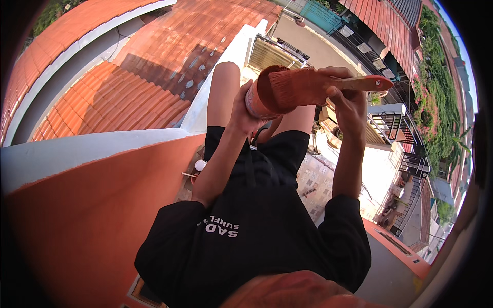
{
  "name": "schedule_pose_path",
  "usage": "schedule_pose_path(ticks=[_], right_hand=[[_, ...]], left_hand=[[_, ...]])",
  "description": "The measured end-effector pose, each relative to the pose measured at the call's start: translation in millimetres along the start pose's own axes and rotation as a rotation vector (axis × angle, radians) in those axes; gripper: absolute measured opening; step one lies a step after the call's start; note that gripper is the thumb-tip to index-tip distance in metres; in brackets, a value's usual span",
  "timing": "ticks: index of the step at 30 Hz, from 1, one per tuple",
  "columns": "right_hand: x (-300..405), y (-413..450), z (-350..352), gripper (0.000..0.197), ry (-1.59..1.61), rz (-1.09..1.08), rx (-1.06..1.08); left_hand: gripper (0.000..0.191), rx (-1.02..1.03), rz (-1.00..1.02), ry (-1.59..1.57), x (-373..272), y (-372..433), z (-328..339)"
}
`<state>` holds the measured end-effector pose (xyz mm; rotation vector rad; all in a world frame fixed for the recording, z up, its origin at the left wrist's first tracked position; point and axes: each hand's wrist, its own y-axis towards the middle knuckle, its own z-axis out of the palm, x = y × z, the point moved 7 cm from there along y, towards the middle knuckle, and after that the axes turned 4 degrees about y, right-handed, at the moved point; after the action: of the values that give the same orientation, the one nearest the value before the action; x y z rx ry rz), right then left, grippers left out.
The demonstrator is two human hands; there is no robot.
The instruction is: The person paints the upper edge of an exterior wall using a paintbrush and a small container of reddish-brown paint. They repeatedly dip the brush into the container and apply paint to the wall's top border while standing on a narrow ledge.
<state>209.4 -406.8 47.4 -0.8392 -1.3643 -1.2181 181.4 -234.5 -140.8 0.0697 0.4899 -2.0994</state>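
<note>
My left hand (245, 109) is wrapped round a small paint tub (259, 102) with reddish-brown paint inside. A wide flat paintbrush (308, 86), its bristles and ferrule coated in the same paint, lies across the tub's opening, bristle end at the mouth. My right hand (342, 90) grips the brush near the base of its handle, which points to the right. Both hands are above my bare knees. The tub is tilted, and its paint level cannot be told.
A white-topped wall (96, 148) with an orange-red face runs along the left. Beyond it lie clay roof tiles (115, 100). Below me is a patterned tiled floor (312, 181), with a white round lid (200, 165) beside my left forearm. A street and railings lie far below right.
</note>
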Motion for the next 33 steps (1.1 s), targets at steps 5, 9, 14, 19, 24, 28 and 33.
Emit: schedule_pose_path(ticks=[5, 9, 14, 19, 24, 28, 33], right_hand=[[1.2, -2.2, -0.1, 0.028, -0.188, 0.088, 0.072], [5.2, -5.2, -0.6, 0.03, -0.322, 0.205, 0.099], [11.3, -5.0, 3.4, 0.022, -0.402, 0.299, 0.104], [10.7, -7.6, 14.8, 0.009, -0.344, 0.278, 0.074], [3.4, -9.5, 30.9, 0.007, -0.425, 0.24, 0.103], [-6.0, -10.3, 39.7, 0.007, -0.409, 0.249, 0.091], [-11.8, -10.0, 43.5, 0.008, -0.491, 0.237, 0.09]], left_hand=[[0.057, 0.085, -0.046, -0.2, 8.7, 2.2, -14.4], [0.054, 0.295, -0.067, -0.265, 14.5, 6.5, -20.7], [0.061, 0.308, -0.117, -0.381, 22.3, 7.4, -32.1], [0.053, 0.031, -0.053, -0.158, 27.3, 6.9, -42.7], [0.055, 0.094, -0.108, -0.216, 31.3, 4.8, -33.3], [0.057, 0.116, -0.124, -0.228, 34.9, 4.5, -35.0], [0.06, 0.106, -0.148, -0.256, 40.0, 6.7, -38.5]])
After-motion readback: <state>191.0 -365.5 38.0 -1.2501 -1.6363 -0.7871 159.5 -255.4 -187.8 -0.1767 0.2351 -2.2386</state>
